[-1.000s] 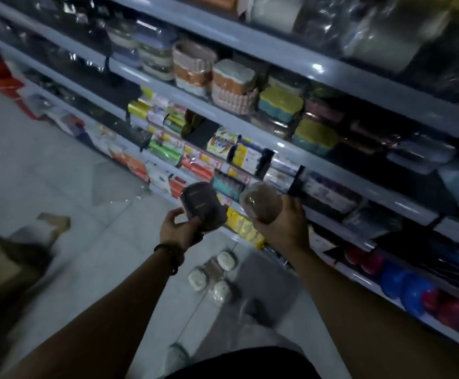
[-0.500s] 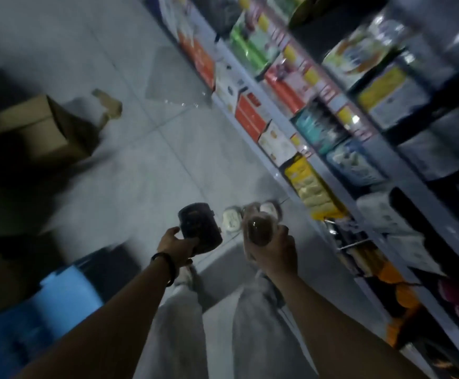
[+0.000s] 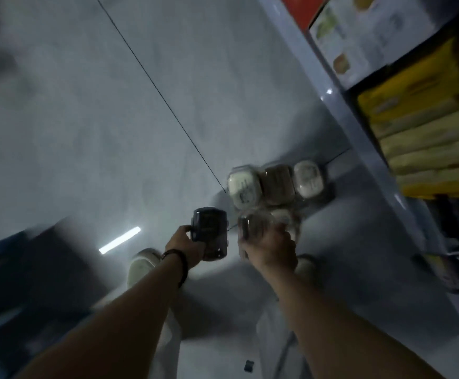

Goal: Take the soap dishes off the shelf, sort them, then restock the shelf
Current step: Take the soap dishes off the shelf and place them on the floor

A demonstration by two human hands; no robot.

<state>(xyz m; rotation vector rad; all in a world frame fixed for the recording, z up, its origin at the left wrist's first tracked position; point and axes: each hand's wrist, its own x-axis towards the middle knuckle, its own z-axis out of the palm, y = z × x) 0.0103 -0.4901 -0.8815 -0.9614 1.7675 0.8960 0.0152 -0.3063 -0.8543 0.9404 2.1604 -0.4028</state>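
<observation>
My left hand (image 3: 186,248) grips a dark blue soap dish (image 3: 209,228) low over the floor. Beside it, my right hand (image 3: 270,248) holds a brown soap dish (image 3: 251,228) in clear wrap, blurred by motion. Just beyond them, three wrapped soap dishes lie in a row on the tiled floor: a white one (image 3: 244,187), a brown one (image 3: 277,184) and another white one (image 3: 307,179). Another pale dish seems to lie behind my right hand, but it is too blurred to tell.
The grey shelf edge (image 3: 359,132) runs down the right side, with yellow packets (image 3: 425,132) on the bottom shelf. A dark blue object (image 3: 17,283) sits at the left. My shoes (image 3: 140,265) and pale trousers are below my arms.
The view has swung from the shelves down to the floor. Both hands have gone lower with their dishes, close to the row of dishes on the floor.
</observation>
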